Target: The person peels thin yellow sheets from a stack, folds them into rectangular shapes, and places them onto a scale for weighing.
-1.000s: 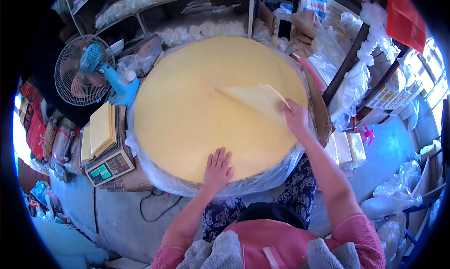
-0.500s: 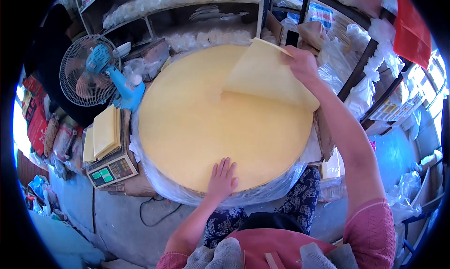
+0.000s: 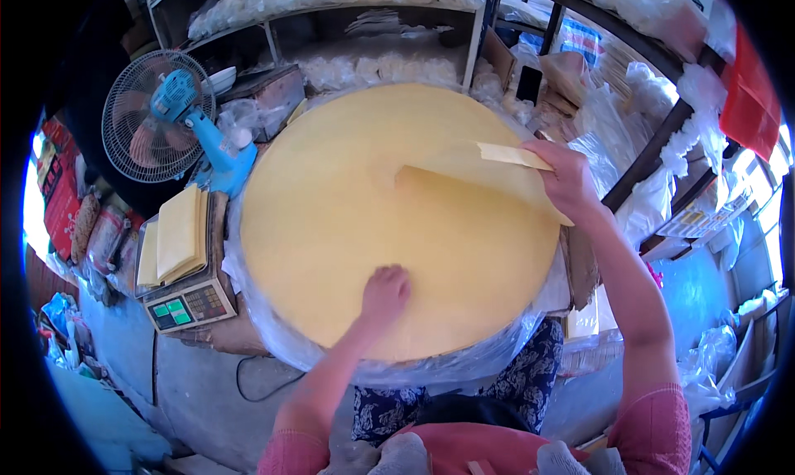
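In front of me lies a broad, round, pale-yellow stack of thin sheets (image 3: 331, 226), its rim wrapped in clear plastic (image 3: 348, 363). Over the stack's right side, my right hand (image 3: 567, 177) is closed on the edge of a thin yellow sheet (image 3: 509, 155). The lifted part is seen nearly edge-on, and a darker band shows on the stack below it. My left hand (image 3: 386, 294) is at the near middle of the stack, its fingers curled in; I see nothing in them.
Left of the stack, folded yellow sheets (image 3: 179, 233) lie on a digital scale (image 3: 192, 308). Behind the scale stands a blue fan (image 3: 175, 102). A phone (image 3: 528, 84) leans at the back right. Shelves with plastic-wrapped goods (image 3: 331, 11) line the back; a red bag (image 3: 752, 94) hangs at right.
My right hand has moved right and nearer to me with the sheet, which has turned from a broad flap to a narrow strip. My left hand has gone from flat to curled, slightly farther in.
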Demonstrator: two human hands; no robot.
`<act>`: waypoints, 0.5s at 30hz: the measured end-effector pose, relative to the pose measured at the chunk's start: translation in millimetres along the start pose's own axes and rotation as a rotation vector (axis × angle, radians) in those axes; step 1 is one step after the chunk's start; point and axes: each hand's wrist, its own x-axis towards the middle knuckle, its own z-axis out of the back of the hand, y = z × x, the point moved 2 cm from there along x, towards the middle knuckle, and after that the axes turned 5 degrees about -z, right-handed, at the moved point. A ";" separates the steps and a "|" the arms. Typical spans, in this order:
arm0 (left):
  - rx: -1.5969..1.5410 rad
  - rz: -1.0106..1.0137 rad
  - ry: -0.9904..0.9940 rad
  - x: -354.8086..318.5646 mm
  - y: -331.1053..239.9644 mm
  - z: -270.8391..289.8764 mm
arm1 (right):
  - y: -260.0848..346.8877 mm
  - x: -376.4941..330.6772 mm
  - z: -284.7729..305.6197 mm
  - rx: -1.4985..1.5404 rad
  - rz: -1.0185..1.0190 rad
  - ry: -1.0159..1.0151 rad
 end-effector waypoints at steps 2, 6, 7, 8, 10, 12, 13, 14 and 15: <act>0.091 0.002 -0.105 51.1 42.5 -6.6 | -8.5 2.3 2.1 -0.038 -0.004 -0.021; 0.253 0.060 -0.138 163.1 104.3 -28.7 | -17.4 6.1 3.9 -0.123 0.008 -0.035; 0.344 0.112 -0.082 187.4 118.2 -35.5 | -19.3 7.6 3.9 -0.129 0.039 -0.048; 0.346 0.116 -0.090 208.3 131.4 -39.9 | -15.5 11.8 3.9 -0.129 0.048 -0.049; 0.512 0.166 -0.075 238.4 153.1 -56.0 | -9.3 18.2 3.4 -0.094 -0.056 -0.026; 0.545 0.170 -0.016 262.3 166.8 -64.1 | -10.0 24.7 4.0 -0.099 -0.067 -0.022; 0.580 0.171 0.042 271.8 170.8 -67.3 | -11.4 27.3 3.8 -0.102 -0.079 -0.021; 0.580 0.170 0.044 275.0 173.5 -73.8 | -15.2 29.0 3.5 -0.097 -0.079 -0.008; 0.572 0.140 0.052 279.2 172.6 -76.2 | -16.2 32.0 5.1 -0.096 -0.079 -0.018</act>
